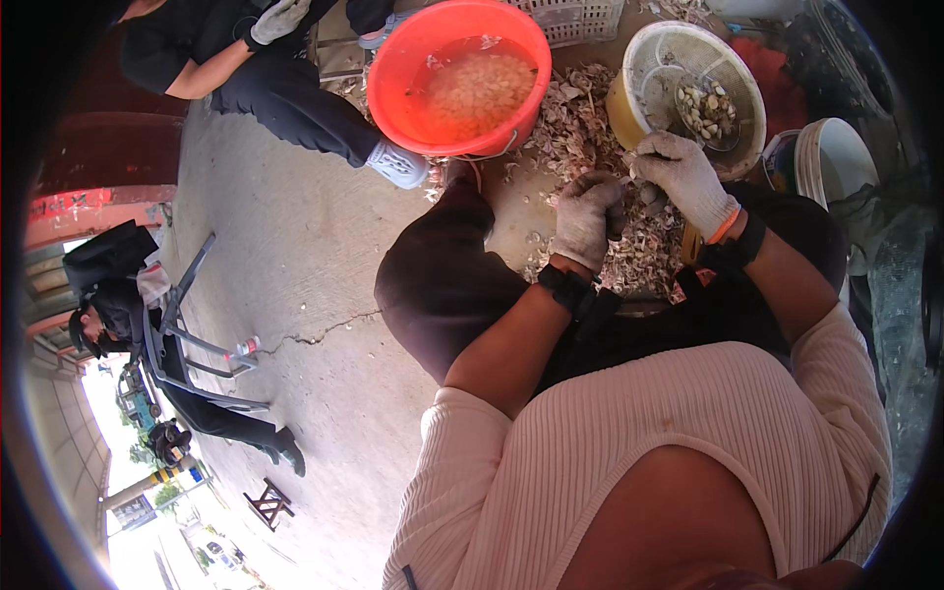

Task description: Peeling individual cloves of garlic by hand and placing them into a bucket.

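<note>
Both of my hands wear off-white knit work gloves and are raised over a heap of garlic skins [641, 258] between my knees. My left hand [590, 217] has its fingers curled in; whether it holds anything is hidden. Beside it, my right hand [678, 173] is bent at the near rim of a yellow bucket [625, 122], with a small pale piece at its fingertips that I cannot make out clearly. A plastic mesh basket [653, 66] sits on that bucket, with peeled garlic cloves [708, 110] in it. Farther left, a red bucket [391, 110] holds many pale cloves in liquid.
A co-worker's leg [295, 110] and light clog [398, 164] lie beside the red bucket. White buckets [841, 158] stand at the right, and a plastic crate [582, 22] at the top. On the concrete floor at left are a metal frame [177, 324], another person [118, 310] and a small stool [270, 504].
</note>
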### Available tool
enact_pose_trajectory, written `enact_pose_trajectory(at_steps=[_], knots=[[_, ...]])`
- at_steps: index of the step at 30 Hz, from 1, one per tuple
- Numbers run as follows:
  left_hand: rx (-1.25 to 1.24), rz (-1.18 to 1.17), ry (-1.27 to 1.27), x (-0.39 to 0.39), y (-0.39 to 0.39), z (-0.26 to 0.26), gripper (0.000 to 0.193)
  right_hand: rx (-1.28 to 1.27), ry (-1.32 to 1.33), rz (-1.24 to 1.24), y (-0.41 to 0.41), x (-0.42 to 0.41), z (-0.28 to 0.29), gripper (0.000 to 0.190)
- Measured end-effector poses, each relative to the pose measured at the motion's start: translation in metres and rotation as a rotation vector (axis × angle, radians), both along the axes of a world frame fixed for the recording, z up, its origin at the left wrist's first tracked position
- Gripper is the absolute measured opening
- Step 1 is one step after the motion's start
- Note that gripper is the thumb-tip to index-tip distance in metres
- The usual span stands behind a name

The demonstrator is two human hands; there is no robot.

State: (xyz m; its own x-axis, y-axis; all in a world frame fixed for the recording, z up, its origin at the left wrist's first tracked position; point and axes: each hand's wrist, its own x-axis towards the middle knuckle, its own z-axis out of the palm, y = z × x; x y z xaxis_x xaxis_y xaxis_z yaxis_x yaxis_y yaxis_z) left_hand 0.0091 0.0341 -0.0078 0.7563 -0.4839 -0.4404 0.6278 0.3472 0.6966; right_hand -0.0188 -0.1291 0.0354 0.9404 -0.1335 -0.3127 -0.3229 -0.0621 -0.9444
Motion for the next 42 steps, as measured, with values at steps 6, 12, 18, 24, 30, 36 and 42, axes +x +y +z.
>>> enact_pose_trajectory(at_steps=[6, 12, 18, 24, 30, 36, 42], knots=[[0.115, -0.075, -0.122, -0.005, -0.003, 0.005, 0.018, -0.662, -0.548, 0.066, 0.004, 0.004, -0.016, 0.010], [0.195, -0.110, -0.156, -0.004, -0.005, 0.002, 0.020, -0.598, -0.574, 0.111, 0.005, -0.002, -0.021, 0.010], [0.258, -0.061, -0.200, -0.005, -0.005, -0.003, 0.020, -0.521, -0.471, 0.102, 0.006, -0.002, -0.017, 0.010], [0.168, -0.018, -0.207, -0.005, -0.006, -0.001, 0.014, 0.223, -0.017, -0.044, 0.003, -0.001, -0.013, 0.013], [0.135, -0.047, -0.231, -0.004, -0.004, 0.001, 0.009, 0.354, 0.140, 0.023, -0.004, 0.000, -0.008, 0.018], [0.086, 0.002, -0.182, -0.007, -0.005, 0.004, 0.009, -0.510, -0.047, 0.186, -0.027, 0.016, -0.020, 0.017], [0.090, 0.019, -0.140, -0.004, -0.002, 0.003, 0.011, -0.841, -0.418, 0.395, -0.021, 0.009, -0.030, 0.024]])
